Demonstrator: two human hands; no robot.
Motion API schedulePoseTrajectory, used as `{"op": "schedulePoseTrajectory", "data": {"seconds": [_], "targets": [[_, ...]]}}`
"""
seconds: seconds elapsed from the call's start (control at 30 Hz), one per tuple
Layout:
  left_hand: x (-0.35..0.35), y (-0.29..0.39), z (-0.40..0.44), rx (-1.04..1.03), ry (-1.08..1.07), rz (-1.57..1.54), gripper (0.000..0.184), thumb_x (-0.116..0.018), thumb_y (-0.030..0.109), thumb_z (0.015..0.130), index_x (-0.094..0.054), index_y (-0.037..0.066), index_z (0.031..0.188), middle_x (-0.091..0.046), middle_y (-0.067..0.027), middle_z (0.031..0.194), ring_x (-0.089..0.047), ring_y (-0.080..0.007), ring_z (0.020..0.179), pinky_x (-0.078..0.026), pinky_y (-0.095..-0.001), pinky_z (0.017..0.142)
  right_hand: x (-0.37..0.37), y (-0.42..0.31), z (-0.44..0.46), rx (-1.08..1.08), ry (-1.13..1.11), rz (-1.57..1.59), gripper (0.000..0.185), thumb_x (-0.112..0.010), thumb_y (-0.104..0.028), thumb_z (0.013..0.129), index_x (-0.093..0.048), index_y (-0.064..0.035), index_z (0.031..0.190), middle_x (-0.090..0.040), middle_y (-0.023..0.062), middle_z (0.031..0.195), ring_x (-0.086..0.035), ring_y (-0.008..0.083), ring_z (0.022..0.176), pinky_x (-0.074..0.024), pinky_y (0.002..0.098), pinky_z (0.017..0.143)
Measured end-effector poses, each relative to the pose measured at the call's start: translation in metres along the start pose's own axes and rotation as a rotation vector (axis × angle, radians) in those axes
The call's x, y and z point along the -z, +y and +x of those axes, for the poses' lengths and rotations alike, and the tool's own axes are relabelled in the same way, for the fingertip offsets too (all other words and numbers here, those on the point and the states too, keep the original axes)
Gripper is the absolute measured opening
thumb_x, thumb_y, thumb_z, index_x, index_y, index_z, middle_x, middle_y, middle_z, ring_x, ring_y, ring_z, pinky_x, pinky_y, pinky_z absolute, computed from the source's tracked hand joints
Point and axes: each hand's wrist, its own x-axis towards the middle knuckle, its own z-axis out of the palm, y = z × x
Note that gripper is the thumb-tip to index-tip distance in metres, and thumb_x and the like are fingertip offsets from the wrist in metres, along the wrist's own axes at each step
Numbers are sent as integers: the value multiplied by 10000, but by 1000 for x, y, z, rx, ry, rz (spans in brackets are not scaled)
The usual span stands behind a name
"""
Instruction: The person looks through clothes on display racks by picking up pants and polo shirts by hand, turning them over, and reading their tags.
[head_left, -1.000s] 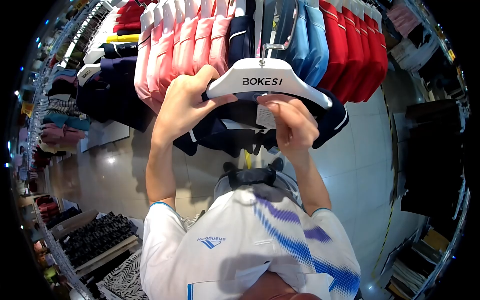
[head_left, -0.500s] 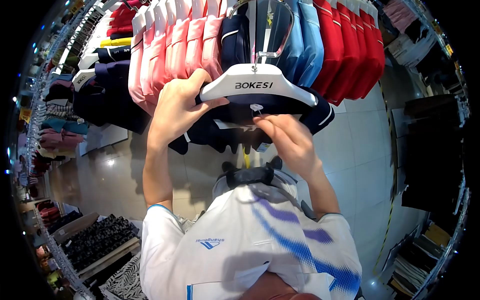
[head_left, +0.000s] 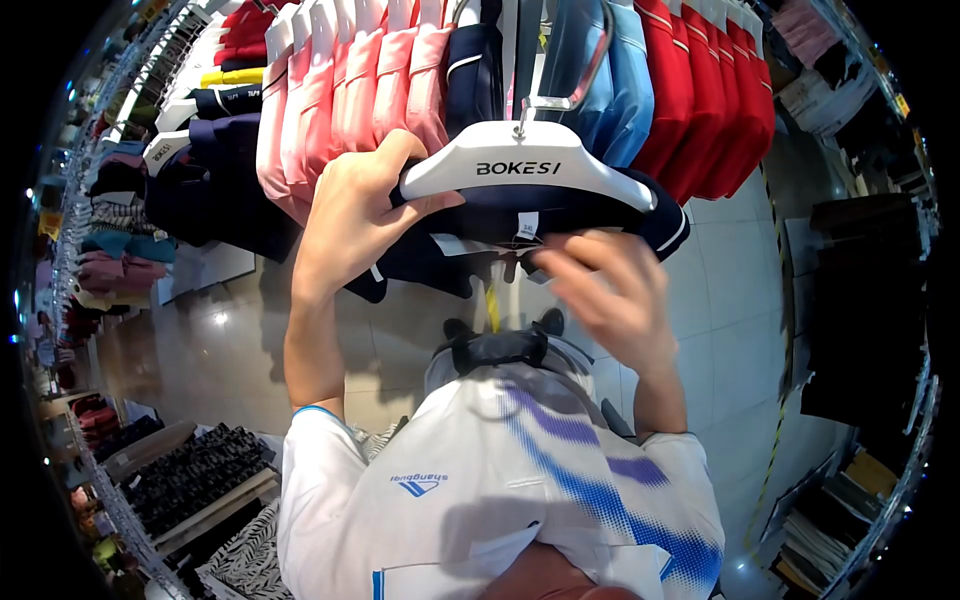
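Note:
A white hanger marked BOKESI hangs by its metal hook at top centre, with a dark navy garment on it. My left hand grips the hanger's left end together with the garment's shoulder, thumb in front. At the neckline a small white label shows. Just right of and below that label is my right hand, blurred by motion, so its fingers and anything between them cannot be made out.
Behind the hanger a rack holds pink shirts, light blue shirts and red shirts. More dark garments hang at the left. Black clothing hangs at the far right. Folded patterned cloth lies at lower left.
My right hand has moved down and right from the neckline, where its fingers were pinched. The white label at the collar now shows. My left hand keeps its hold on the hanger.

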Motion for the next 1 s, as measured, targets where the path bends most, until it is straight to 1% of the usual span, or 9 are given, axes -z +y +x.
{"op": "schedulePoseTrajectory", "data": {"seconds": [0.1, 0.2, 0.33, 0.43, 0.47, 0.5, 0.6, 0.83, 1.0], "targets": [[1, 10, -5, -8, 53, 27, 363, -780, 280, 728, -528, 39, 829, -597, -115, 647, -587, -284, 550, -423, -339, 503, 25, 19, -14, -206, 308, -204, 488, -757, -162, 737, -582, -27, 1172, -592, 146, 1078, -556, 276, 1008, -459, 365, 837], [-5, 29, -11, -14, 132, 126, 359, -781, 276, 715, -544, 47, 858, -608, -103, 662, -621, -292, 599, -453, -358, 517, 15, 37, -2, -443, 216, -164, 751, -814, -244, 680, -448, -25, 1298, -499, 178, 1203, -487, 331, 1106, -388, 403, 949], [-20, 46, -16, 12, 182, 191, 429, -830, 224, 663, -539, 48, 925, -604, -113, 680, -621, -296, 593, -470, -351, 528, -15, 63, -18, -534, 255, -27, 474, -663, 24, 680, -521, 4, 1131, -525, 167, 1155, -500, 336, 1095, -395, 388, 951], [-28, 46, -20, 46, 186, 205, 428, -820, 202, 663, -534, 52, 943, -604, -110, 682, -617, -298, 593, -461, -356, 521, -26, 73, -33, -560, 309, 97, 453, -645, 39, 694, -517, 17, 1128, -527, 172, 1170, -505, 340, 1109, -392, 391, 960], [-30, 46, -21, 62, 188, 235, 424, -814, 182, 661, -532, 54, 951, -605, -109, 684, -615, -299, 595, -457, -358, 520, -27, 73, -36, -550, 301, 134, 403, -628, -48, 761, -511, 25, 1139, -518, 169, 1216, -506, 333, 1132, -374, 399, 987], [-32, 46, -23, 64, 187, 232, 424, -814, 182, 661, -532, 54, 951, -605, -109, 684, -615, -299, 595, -457, -358, 520, -23, 70, -36, -537, 273, 188, 368, -554, -124, 822, -511, 24, 1156, -523, 175, 1238, -499, 322, 1174, -351, 405, 1026], [-38, 46, -29, 40, 190, 328, 403, -790, 112, 652, -533, 58, 958, -601, -108, 703, -607, -294, 590, -447, -353, 520, -22, 73, -47, -596, 255, 341, 384, -452, -121, 818, -517, 18, 1171, -550, 187, 1237, -495, 324, 1218, -340, 397, 1055], [-41, 39, -28, 34, 157, 313, 393, -791, 126, 667, -532, 63, 957, -606, -104, 703, -611, -291, 590, -446, -353, 508, -8, 72, -51, -610, 191, 346, 422, -576, -38, 786, -525, -8, 1204, -574, 143, 1215, -532, 276, 1167, -362, 363, 1029], [-31, 30, -23, 49, 129, 178, 395, -816, 176, 676, -537, 50, 925, -625, -117, 702, -636, -293, 614, -480, -347, 540, 30, 74, -29, -521, -143, 404, 487, -699, -83, 759, -527, -28, 1211, -602, 126, 1117, -579, 243, 1025, -425, 316, 901]]}}
